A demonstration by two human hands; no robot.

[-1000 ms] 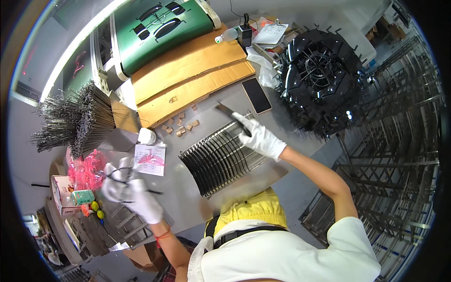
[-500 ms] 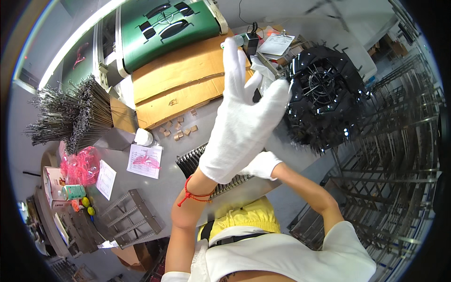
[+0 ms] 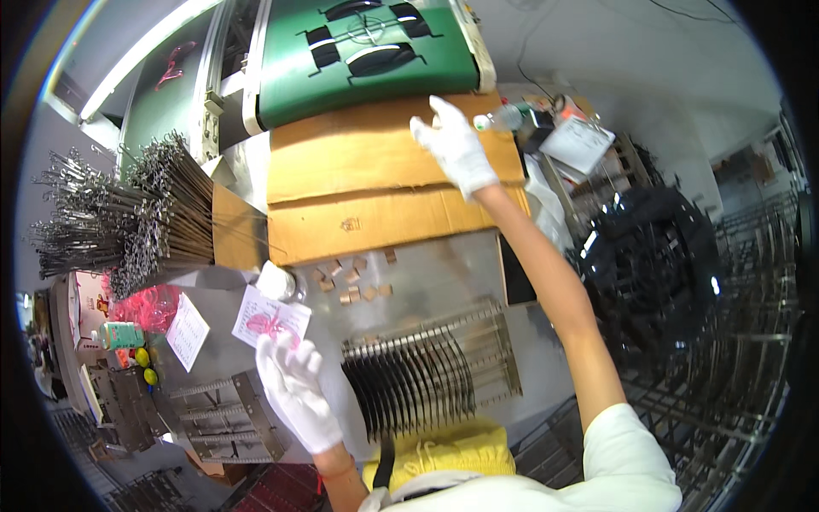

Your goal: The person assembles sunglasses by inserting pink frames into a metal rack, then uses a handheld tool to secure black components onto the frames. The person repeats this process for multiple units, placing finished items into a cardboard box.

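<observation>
Right hand [image 3: 456,147] farther forward, phone [image 3: 516,277] half-hidden

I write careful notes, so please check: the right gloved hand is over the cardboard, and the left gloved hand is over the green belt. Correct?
The left gloved hand is not over the green belt: the head view shows it left of the rack of curved black pieces. The right gloved hand is over the cardboard, as written.
</observation>
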